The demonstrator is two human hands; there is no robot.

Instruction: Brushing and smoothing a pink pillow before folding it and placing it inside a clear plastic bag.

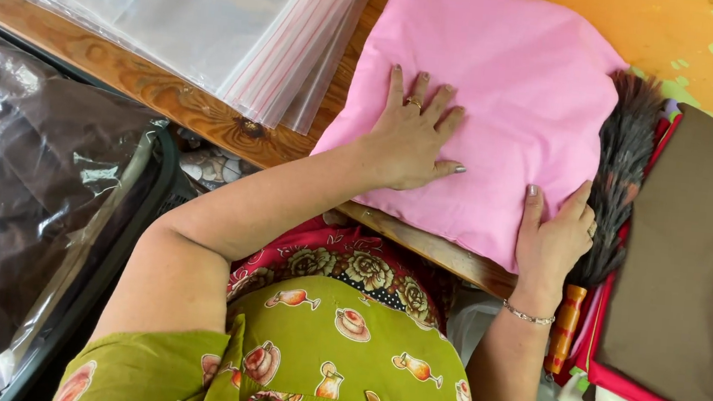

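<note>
The left hand [414, 137] lies flat, fingers spread, pressing palm-down on the middle of a folded pink cloth [503, 93], gripping nothing; the right hand [553, 231] rests at the cloth's edge around four o'clock, fingers extended and nearly flat, thumb lying on the fabric, and it too holds nothing that can be seen. The pink cloth sits on a wooden table edge [168, 94], its lower hem hanging slightly past the rim toward the person's lap. At ten o'clock from the cloth lies a stack of clear zip bags [218, 16], just beside it. At three o'clock a dark feather duster [621, 172] with an orange handle lies touching the cloth's right side, resting on a pile of folded fabrics, brown on top [695, 256] with red and white layers beneath. At eight o'clock, well apart, a brown garment wrapped in clear plastic [30, 198] sits in a dark crate. The likely trouble, as I judge it: the cloth's overhanging edge could slide off the table if either palm lifts unevenly, and the right hand, close against the duster, could nudge it off the fabric pile or drag its feathers onto the pink cloth.
</note>
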